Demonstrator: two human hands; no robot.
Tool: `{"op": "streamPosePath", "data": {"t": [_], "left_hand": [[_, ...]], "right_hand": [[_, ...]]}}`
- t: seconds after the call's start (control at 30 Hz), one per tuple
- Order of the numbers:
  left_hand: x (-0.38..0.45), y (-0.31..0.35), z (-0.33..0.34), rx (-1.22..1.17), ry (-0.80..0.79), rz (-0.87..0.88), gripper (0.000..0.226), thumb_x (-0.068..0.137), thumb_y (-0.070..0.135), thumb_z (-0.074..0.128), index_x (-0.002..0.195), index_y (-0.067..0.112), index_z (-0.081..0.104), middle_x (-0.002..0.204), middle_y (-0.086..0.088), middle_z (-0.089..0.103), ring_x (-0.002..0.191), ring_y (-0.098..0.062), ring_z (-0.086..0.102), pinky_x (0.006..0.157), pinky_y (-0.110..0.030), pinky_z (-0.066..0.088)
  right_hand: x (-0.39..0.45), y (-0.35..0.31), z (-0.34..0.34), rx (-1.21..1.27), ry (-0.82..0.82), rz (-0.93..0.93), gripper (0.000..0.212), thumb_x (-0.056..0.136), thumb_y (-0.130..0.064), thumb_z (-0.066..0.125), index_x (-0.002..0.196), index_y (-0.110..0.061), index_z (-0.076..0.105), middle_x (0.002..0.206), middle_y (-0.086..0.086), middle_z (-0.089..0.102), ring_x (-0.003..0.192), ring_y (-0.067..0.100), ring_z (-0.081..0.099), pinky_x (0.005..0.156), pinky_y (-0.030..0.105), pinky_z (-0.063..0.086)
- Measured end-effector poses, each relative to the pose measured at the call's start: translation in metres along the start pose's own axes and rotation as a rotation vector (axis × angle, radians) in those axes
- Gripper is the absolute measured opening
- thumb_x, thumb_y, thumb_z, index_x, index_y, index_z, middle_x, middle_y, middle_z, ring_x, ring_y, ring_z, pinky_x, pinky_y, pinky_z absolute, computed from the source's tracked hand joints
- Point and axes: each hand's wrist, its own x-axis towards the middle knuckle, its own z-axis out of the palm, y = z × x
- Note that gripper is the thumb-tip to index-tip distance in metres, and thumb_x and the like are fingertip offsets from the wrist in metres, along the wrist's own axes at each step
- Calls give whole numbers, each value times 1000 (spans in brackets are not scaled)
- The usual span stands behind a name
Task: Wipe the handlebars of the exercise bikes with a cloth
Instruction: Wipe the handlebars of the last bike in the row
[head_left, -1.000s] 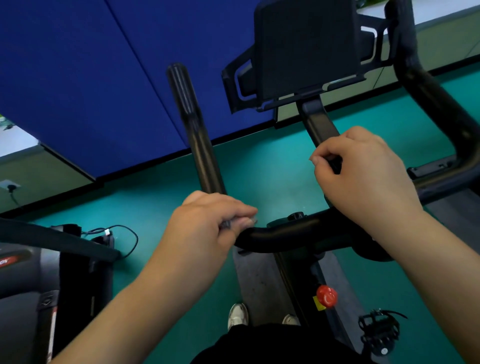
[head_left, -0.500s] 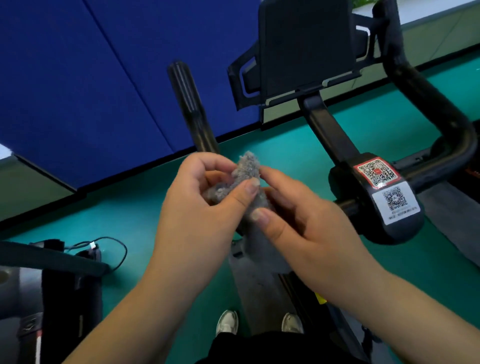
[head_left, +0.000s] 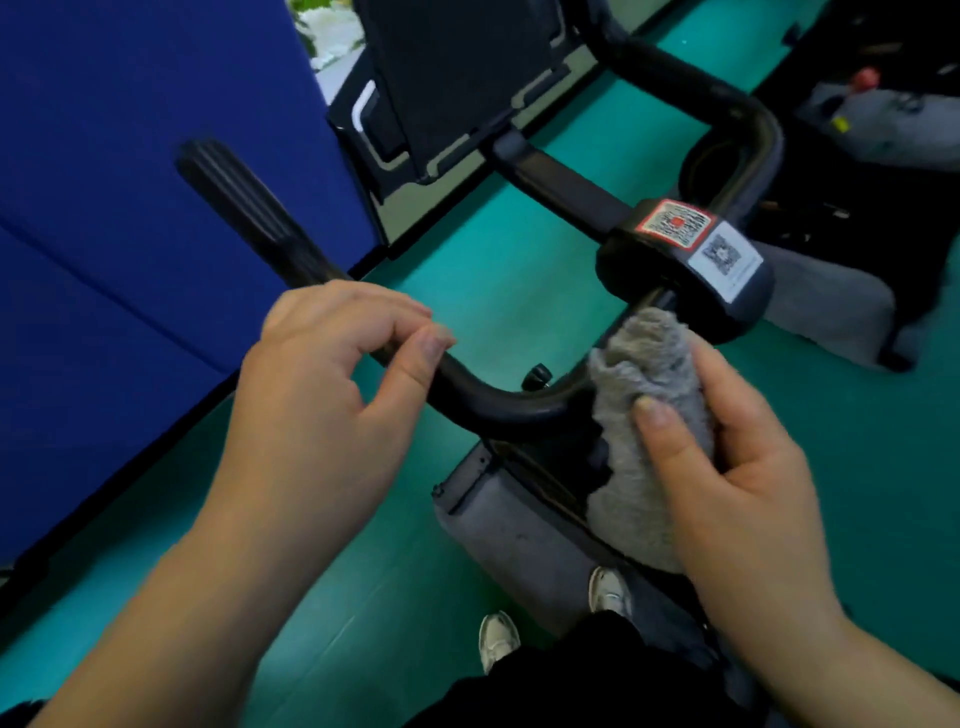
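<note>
While the right hand at lower right grips the cloth against the handlebar, the left hand hovers mid-frame, fingers loosely curled, holding nothing.

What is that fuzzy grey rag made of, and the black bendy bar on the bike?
The fuzzy grey cloth held in the right hand looks like soft terry or microfibre: its surface is nubbly and matte. The curved black handlebar looks like smooth rubber or plastic coating, with a faint sheen; what lies underneath is hidden.
</note>
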Motion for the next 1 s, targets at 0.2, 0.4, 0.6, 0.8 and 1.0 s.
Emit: {"op": "streamPosePath", "data": {"t": [0.2, 0.4, 0.6, 0.8, 1.0], "left_hand": [[10, 17, 24, 26, -85, 177, 20, 89, 35, 53, 81, 24, 68, 92, 17, 62, 100, -9, 48, 87, -12, 30], [14, 22, 36, 41, -119, 166, 22, 93, 37, 52, 83, 25, 68, 93, 17, 62, 102, -9, 48, 87, -4, 26], [15, 31, 43, 57, -132, 87, 23, 88, 37, 51, 84, 23, 69, 94, 16, 63, 103, -10, 50, 84, -6, 28], [17, 31, 42, 104, -116, 72, 22, 88, 37, 51, 84, 25, 69, 94, 18, 63, 104, -9, 50, 89, -18, 31], [17, 31, 45, 177, -169, 58, 25, 88, 39, 49, 86, 25, 69, 94, 16, 64, 103, -11, 50, 88, -24, 30]], "right_hand": [[17, 37, -17, -117, 270, 197, 27, 100, -34, 43, 110, -33, 68, 103, -18, 71, 102, 0, 64, 98, 35, 50], [55, 54, 0, 21, 395, 234, 11, 94, -27, 58, 101, -25, 65, 97, -5, 70, 94, 10, 66, 91, 36, 53], [28, 56, 3, 65, 250, 197, 11, 90, -15, 62, 86, -24, 57, 87, 3, 68, 84, 14, 66, 74, 28, 54], [65, 53, 0, 89, 448, 249, 15, 91, -18, 62, 83, -27, 53, 83, 4, 60, 76, 12, 57, 74, 34, 50], [14, 50, 6, 43, 121, 325, 6, 90, -15, 61, 87, -15, 57, 81, 7, 67, 77, 21, 65, 73, 35, 54]]}}
